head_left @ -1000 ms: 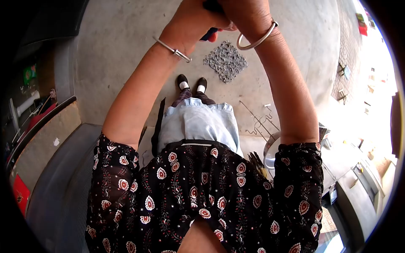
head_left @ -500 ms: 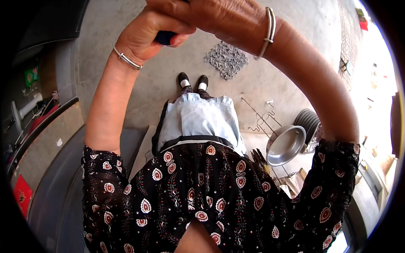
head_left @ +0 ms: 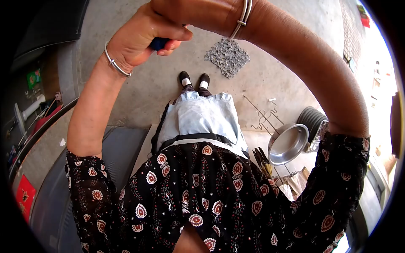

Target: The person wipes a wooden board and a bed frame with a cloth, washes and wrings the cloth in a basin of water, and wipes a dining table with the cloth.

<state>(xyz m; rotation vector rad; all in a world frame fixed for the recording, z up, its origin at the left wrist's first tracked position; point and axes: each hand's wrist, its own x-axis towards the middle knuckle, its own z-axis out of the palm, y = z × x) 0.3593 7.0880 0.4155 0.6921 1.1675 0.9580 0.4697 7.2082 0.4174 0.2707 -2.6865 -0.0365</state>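
Observation:
High in front of me, my left hand [head_left: 145, 33] is closed round a small dark blue thing [head_left: 159, 43]. Only a bit of it shows under my curled fingers, so I cannot make out its kind. Bent across from the right, my right hand [head_left: 190, 12] meets the top of my left hand, or overlaps it in view. Its fingers are hidden, and the frame's upper edge cuts it off. A metal bangle circles each wrist.
A metal basin [head_left: 288, 144] stands low at my right, beside a dark ribbed round thing [head_left: 311, 122] and thin bent metal rods [head_left: 262, 116]. A rough grey patch [head_left: 228, 57] marks the concrete floor [head_left: 278, 80]. A dark grey surface [head_left: 114, 147] lies at my left.
My right hand and forearm have moved left and up, leaving less of that hand in view. My left wrist and forearm have shifted slightly left. The dark blue thing stays in my left hand.

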